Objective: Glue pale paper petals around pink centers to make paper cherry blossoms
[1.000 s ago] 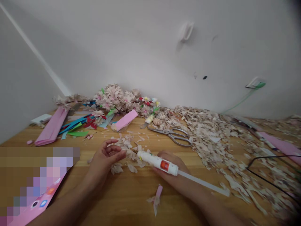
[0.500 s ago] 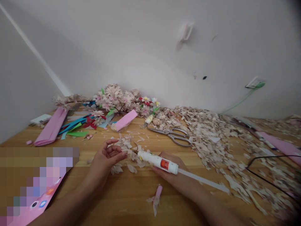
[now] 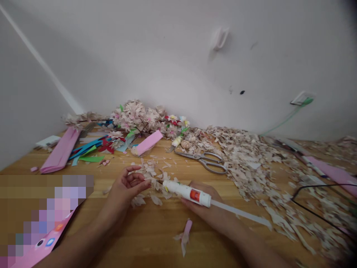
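Observation:
My right hand (image 3: 205,197) is wrapped round a white hot glue gun (image 3: 184,191) with an orange patch. A long translucent glue stick (image 3: 241,214) sticks out of its rear, slanting down to the right. The nozzle points left, close to the fingertips of my left hand (image 3: 126,186). Thumb and forefinger of that hand pinch a pale paper petal (image 3: 153,181); its edges blend with the loose petals (image 3: 156,200) scattered beneath and behind. A small rolled pink paper piece with pale petals (image 3: 187,230) lies on the wooden table (image 3: 156,234) between my forearms.
Grey scissors (image 3: 206,160) lie beyond the glue gun. A big heap of cut petals (image 3: 242,160) covers the right side, with a black cable (image 3: 315,186) over it. Paper flower branches (image 3: 136,115) and folded pink paper (image 3: 61,150) are at the back left. A phone (image 3: 52,238) stands front left.
Almost nothing differs. Both hands stay in place, with the glue gun's nozzle beside the petal in my left fingertips; the view has shifted very slightly.

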### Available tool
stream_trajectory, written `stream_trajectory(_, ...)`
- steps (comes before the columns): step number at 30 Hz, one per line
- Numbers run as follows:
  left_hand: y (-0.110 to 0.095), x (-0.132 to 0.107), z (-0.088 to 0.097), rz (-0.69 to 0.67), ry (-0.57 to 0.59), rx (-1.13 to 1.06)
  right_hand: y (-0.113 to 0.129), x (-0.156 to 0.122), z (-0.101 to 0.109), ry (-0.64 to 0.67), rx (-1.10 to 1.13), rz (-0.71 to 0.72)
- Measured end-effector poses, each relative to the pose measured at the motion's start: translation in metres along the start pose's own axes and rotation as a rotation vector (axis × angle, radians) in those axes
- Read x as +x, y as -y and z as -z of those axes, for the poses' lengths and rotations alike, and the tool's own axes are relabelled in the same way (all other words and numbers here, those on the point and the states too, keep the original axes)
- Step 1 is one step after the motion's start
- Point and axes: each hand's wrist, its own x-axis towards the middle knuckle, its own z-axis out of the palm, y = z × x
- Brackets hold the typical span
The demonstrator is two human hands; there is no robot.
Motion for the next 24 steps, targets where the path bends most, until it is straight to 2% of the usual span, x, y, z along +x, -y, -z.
stream_trajectory(15,0.0015,0.0007,0.0004,0.001,0.002,0.013,0.0018,0.0003,0.0015,0.006,0.032,-0.026)
stream_trajectory(24,0.0024,0.001,0.0004,0.007,-0.008,0.01,0.0008,-0.0016,0.0031,0.06,0.012,-0.036)
